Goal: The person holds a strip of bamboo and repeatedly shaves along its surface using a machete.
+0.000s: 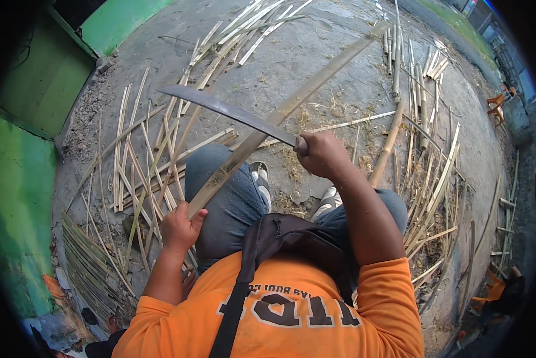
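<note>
The slat [304, 96], a flat length of pale bamboo, is held aslant above the floor [333, 37], in front of the person. Its long axis runs from the near left, at the left knee [211, 161], to the far right, with the far end pointing toward the floor's far right corner. It passes over the left knee; whether it rests there cannot be told.

Left hand [183, 228]: fingers wrapped round the near end of the slat, thumb along it. Right hand [325, 155]: fingers closed round the handle of a long knife [232, 112]. The blade points left and slightly away, crossing over the slat; contact between the two cannot be confirmed.

Bamboo strips [125, 146] lie loose toward the floor's left edge, beside a green wall [23, 197]. A bundle of thin strips [92, 256] lies at the near left corner. A round bamboo pole [389, 143] lies beyond the right knee [393, 209]. An orange chair [496, 110] stands by the floor's right edge
</note>
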{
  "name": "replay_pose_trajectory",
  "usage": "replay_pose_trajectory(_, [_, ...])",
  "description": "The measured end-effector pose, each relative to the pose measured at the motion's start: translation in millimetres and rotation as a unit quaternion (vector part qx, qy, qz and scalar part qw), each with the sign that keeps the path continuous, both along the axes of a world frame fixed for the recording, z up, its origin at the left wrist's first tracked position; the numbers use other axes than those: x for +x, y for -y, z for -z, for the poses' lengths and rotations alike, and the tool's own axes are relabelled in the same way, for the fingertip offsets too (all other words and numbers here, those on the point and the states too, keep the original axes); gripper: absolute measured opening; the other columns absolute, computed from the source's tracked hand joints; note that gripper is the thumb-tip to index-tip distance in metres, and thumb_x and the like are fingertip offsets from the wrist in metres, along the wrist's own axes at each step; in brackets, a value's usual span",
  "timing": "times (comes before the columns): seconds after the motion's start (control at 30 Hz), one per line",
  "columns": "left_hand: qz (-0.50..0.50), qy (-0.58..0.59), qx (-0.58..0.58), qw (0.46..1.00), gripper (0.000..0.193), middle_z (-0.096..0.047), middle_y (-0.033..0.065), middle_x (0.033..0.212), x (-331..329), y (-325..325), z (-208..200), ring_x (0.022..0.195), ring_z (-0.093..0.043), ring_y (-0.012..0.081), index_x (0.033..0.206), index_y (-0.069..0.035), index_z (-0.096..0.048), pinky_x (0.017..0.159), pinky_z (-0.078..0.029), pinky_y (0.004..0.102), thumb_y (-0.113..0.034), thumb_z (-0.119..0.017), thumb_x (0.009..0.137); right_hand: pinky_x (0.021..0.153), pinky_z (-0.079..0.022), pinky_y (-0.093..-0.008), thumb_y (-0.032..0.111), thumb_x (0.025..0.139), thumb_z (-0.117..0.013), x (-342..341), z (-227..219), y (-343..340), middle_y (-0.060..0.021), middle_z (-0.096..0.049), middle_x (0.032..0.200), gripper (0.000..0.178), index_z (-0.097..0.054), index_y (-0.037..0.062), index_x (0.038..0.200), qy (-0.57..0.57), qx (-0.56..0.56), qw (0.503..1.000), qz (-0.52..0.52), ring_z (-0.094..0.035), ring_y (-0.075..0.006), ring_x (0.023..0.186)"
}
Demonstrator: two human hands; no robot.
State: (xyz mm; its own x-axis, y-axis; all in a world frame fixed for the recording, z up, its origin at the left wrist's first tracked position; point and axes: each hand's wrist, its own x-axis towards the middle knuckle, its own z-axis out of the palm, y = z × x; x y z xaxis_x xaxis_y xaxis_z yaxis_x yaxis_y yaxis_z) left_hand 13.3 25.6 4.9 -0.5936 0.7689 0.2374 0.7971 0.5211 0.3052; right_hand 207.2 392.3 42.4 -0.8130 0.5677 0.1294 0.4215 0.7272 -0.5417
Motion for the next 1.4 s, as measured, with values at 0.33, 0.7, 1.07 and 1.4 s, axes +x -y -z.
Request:
replay_pose_trajectory(0.33, [-0.010,0.006,-0.016,1.000,0.071,-0.063,0.0213,0.068,0.3,-0.4,-1.0,0.067,-0.067,0.0471,0.083,-0.005,-0.055,0.056,-0.051,0.0539,-0.074,-0.053,0.098,0.079,-0.057,-0.0562,0.025,0.092,-0.065,8.5,-1.2,-29.4,-0.0229,-0.073,0.088,0.018,-0.074,0.0092,0.095,0.040,0.013,0.995,0.094,-0.070,-0.0464,0.085])
replay_pose_trajectory(0.7, [-0.003,0.023,0.006,1.000,0.070,-0.063,0.0221,0.069,-0.5,-2.4,1.4,0.068,-0.066,0.0487,0.083,-0.005,-0.055,0.058,-0.050,0.0552,-0.073,-0.055,0.097,0.074,-0.055,-0.0542,0.030,0.088,-0.075,23.4,-24.6,-27.2,-0.0218,-0.072,0.086,0.024,-0.070,0.0076,0.096,0.045,0.037,0.996,0.068,-0.070,-0.0451,0.084])
replay_pose_trajectory(1.07, [0.003,0.019,0.010,1.000,0.069,-0.064,0.0232,0.072,3.2,-9.8,-0.1,0.071,-0.067,0.0497,0.085,-0.005,-0.056,0.059,-0.051,0.0560,-0.073,-0.055,0.098,0.075,-0.052,-0.0539,0.041,0.090,-0.078,47.3,-39.2,-23.3,-0.0211,-0.069,0.088,0.041,-0.061,0.0049,0.100,0.012,0.034,0.999,0.026,-0.068,-0.0453,0.087])
replay_pose_trajectory(1.4, [-0.020,0.004,0.006,1.000,0.072,-0.063,0.0261,0.071,6.0,-8.1,-1.8,0.072,-0.065,0.0529,0.083,-0.003,-0.055,0.060,-0.050,0.0584,-0.074,-0.054,0.097,0.090,-0.044,-0.0494,0.050,0.091,-0.077,35.0,-19.5,-33.4,-0.0075,-0.072,0.096,0.040,-0.061,0.0151,0.102,0.009,0.188,0.981,0.046,-0.071,-0.0322,0.096])
